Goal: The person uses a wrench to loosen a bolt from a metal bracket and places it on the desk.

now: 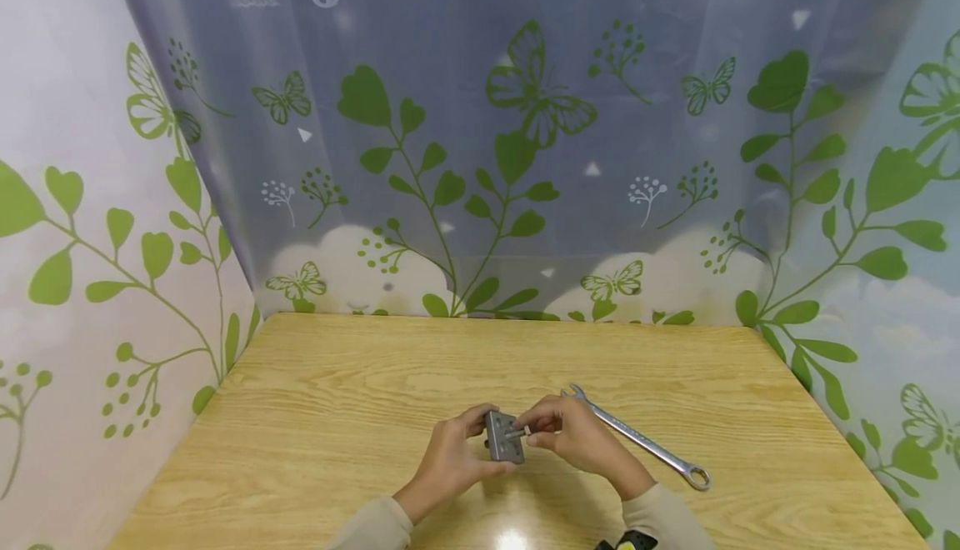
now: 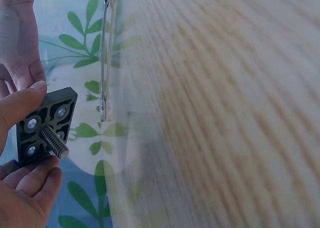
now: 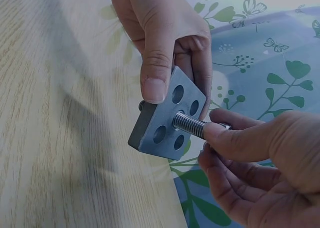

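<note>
Sleeves: we see two beige sleeves [image 1: 373, 525] at the near edge of the head view, one coming in from each side.
Wrist item: at the right wrist we make out a black-and-yellow item [image 1: 636, 540], cut off too soon for us to tell what it is.
Left grip: we find the left grip [image 1: 450, 454] holding a grey square plate [image 3: 165, 114] by opposite edges, the thumb on one and the fingers on the other.
Right grip: we see the right grip [image 1: 577, 437] narrow, thumb and forefinger pinching the outer end of a threaded bolt [image 3: 190, 126]; the other fingers curl loosely below.
Plate: we place it in the air above the near half of the surface, between the two hands, tilted. One face is smooth, with four round holes about the bolt; the other is ribbed and darker.
Bolt: we see it pass through the middle of the plate, its threaded tip standing out on the ribbed side. Fingers cover most of its outer end.
Combination wrench: just beyond the right hand we see a shiny combination wrench [image 1: 641, 440] lying aslant, ring end nearer us, open end farther off.
Surface: under everything we have a wood-grain surface [image 1: 337, 417].
Backdrop: farthest away we see a grey-blue printed curtain [image 1: 442, 33] with green leaves and butterflies.
</note>
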Available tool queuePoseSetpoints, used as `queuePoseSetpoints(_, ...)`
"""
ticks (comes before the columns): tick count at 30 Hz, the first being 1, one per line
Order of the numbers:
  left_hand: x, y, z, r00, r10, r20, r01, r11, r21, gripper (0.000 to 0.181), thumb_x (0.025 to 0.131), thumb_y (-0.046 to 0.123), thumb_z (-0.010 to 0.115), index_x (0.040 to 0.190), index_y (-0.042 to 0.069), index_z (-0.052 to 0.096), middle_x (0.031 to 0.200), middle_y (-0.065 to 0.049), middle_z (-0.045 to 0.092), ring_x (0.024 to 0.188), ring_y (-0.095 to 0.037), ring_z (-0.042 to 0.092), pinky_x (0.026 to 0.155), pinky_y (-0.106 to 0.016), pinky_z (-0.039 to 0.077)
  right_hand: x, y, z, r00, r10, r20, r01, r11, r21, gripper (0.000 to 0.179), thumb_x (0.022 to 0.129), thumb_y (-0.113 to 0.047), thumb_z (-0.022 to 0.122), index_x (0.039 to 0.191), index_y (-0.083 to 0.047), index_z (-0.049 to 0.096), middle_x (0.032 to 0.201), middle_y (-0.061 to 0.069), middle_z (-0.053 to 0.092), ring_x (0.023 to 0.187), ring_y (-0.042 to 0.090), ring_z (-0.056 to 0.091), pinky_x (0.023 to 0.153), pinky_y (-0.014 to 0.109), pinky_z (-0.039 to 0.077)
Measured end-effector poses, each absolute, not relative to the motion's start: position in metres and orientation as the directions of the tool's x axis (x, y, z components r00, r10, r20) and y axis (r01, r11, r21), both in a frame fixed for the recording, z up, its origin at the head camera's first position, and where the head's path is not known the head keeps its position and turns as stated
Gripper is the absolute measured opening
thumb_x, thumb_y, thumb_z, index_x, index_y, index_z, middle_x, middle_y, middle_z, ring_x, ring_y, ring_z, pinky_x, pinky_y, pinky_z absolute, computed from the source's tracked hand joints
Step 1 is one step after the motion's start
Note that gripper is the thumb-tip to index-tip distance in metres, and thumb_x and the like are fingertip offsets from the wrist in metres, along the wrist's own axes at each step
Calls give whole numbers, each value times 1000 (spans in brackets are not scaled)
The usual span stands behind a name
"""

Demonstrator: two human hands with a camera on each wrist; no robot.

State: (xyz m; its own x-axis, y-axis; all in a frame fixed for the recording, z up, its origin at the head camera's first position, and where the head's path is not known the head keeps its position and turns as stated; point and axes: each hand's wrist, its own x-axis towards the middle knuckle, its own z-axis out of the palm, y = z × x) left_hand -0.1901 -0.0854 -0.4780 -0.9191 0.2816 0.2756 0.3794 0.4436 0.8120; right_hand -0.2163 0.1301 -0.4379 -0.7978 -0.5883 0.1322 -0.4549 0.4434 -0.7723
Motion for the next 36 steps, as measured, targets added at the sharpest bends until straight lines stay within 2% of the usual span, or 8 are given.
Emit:
queuePoseSetpoints(4, -190, -86, -480, -919, 280, 279, 380, 437, 815, 69, 65, 18, 89, 123, -2, 57, 114, -18, 68, 101, -32, 68, 87, -39, 56, -217, 131, -439, -796, -596, 102, -435, 447, -781, 29, 87, -7, 70, 116, -5, 68, 101, 7, 68, 85, 18, 63, 74, 30, 57)
queuePoseSetpoints(7, -190, -86, -481, -916, 280, 289, 390, 437, 811, 69, 64, 15, 89, 123, -3, 57, 114, -19, 67, 100, -33, 67, 87, -38, 56, -217, 131, -441, -805, -589, 71, -418, 478, -773, 38, 90, -23, 68, 121, -2, 64, 105, 11, 68, 86, 22, 67, 71, 31, 57)
queuePoseSetpoints(11, -190, -86, -483, -913, 280, 296, 397, 440, 805, 69, 64, 15, 89, 123, -3, 57, 114, -19, 67, 101, -33, 67, 87, -37, 56, -219, 129, -444, -831, -555, 36, -373, 508, -777, 44, 97, -41, 53, 101, 0, 70, 87, 9, 69, 74, 23, 66, 63, 27, 55)
queuePoseSetpoints(14, -190, -86, -483, -913, 276, 301, 399, 443, 803, 70, 63, 15, 90, 122, -4, 57, 113, -19, 67, 101, -33, 67, 86, -37, 56, -220, 127, -445, -846, -533, 16, -333, 504, -797, 52, 101, -42, 45, 84, 1, 70, 70, 8, 67, 64, 24, 64, 56, 26, 53)
queuePoseSetpoints(20, -190, -86, -483, -910, 280, 307, 406, 444, 799, 69, 64, 15, 90, 122, -2, 58, 114, -18, 68, 101, -32, 67, 87, -38, 56, -221, 126, -442, -847, -532, 0, -313, 499, -808, 46, 98, -38, 53, 80, 1, 70, 63, 4, 64, 57, 23, 62, 50, 26, 52)
queuePoseSetpoints(26, -190, -85, -484, -908, 289, 303, 406, 431, 806, 68, 63, 15, 90, 121, -3, 58, 113, -18, 68, 100, -32, 68, 87, -38, 56, -221, 129, -441, -814, -578, 61, -396, 474, -786, 14, 89, -16, 69, 98, -6, 71, 86, 3, 69, 75, 20, 65, 63, 24, 54)
queuePoseSetpoints(30, -189, -84, -484, -909, 287, 301, 403, 431, 807, 67, 63, 15, 90, 120, -3, 59, 112, -17, 69, 100, -31, 68, 87, -38, 56, -220, 132, -440, -791, -603, 99, -428, 431, -794, 18, 85, -4, 71, 102, -6, 72, 95, 4, 69, 84, 22, 66, 71, 23, 55)
queuePoseSetpoints(36, -188, -84, -482, -911, 291, 293, 397, 421, 816, 69, 64, 14, 89, 122, -5, 57, 114, -18, 68, 101, -34, 67, 88, -41, 55, -218, 133, -438, -786, -609, 108, -421, 398, -815, 19, 85, -3, 71, 104, -5, 72, 94, 6, 68, 81, 19, 63, 70, 22, 55)
